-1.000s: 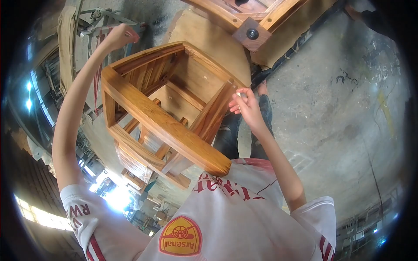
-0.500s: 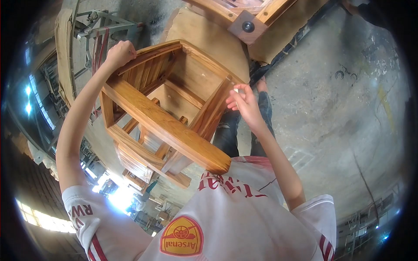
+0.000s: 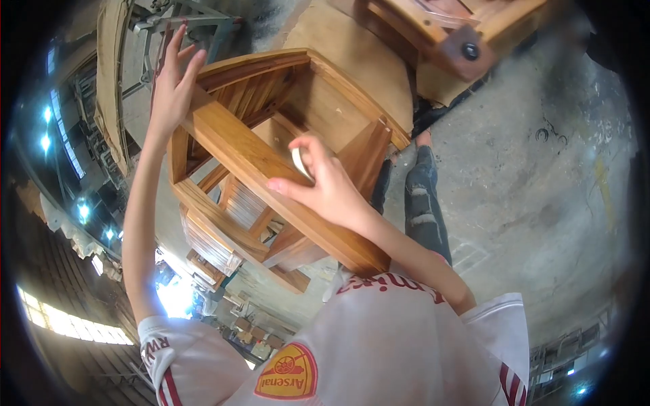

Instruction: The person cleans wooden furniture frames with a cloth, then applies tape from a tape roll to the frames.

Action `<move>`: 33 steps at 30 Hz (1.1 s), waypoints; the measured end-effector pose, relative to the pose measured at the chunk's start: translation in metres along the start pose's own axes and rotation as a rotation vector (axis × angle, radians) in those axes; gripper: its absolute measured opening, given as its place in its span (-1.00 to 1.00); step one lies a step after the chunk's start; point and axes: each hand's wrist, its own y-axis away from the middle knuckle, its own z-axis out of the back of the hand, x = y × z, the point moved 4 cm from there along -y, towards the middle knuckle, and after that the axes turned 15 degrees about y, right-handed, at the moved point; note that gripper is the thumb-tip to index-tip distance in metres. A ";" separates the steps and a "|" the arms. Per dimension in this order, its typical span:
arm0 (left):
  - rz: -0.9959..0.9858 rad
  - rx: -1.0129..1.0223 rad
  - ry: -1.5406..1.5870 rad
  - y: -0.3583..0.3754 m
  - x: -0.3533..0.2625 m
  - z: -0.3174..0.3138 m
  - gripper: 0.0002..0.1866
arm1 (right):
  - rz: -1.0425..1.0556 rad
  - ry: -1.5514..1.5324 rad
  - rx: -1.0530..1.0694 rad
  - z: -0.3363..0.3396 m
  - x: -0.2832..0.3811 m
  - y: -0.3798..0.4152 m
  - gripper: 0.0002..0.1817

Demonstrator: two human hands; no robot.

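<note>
A varnished wooden chair frame (image 3: 352, 88) stands before me, its broad, thick armrest (image 3: 233, 139) running from the far left down towards my shirt. At the far end of that armrest is my left hand (image 3: 175, 88), open, its fingers stretched and the thumb apart. My right hand (image 3: 325, 179) is over the middle of the same armrest, thumb at its near side edge and fingers curled. Between those fingers is a small white piece (image 3: 300, 164) with a curved edge; its kind cannot be made out.
Brown board (image 3: 332, 34) lies under the chair frame. Another wooden frame with a dark corner block (image 3: 467, 51) stands at the top right. A metal stand (image 3: 196, 30) is at the upper left. A person's leg in torn jeans (image 3: 425, 196) shows on the concrete floor.
My right hand has moved left from beside the frame to over the armrest, with the white piece. My left hand has opened from a closed grip at the frame's far rail. The view has shifted.
</note>
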 end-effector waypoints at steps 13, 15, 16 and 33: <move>0.151 -0.077 0.324 0.006 0.042 0.038 -0.52 | -0.025 0.048 0.080 -0.040 0.020 0.014 -0.29; 0.185 -0.018 0.246 0.006 0.047 0.043 -0.64 | 0.019 0.102 0.048 -0.055 0.020 0.019 -0.27; 0.166 0.007 0.182 0.007 0.048 0.045 -0.67 | 0.041 0.132 0.031 -0.062 0.022 0.022 -0.26; 0.071 0.269 -0.387 0.044 0.042 0.021 -0.89 | 0.096 0.198 0.051 -0.100 0.028 0.035 -0.20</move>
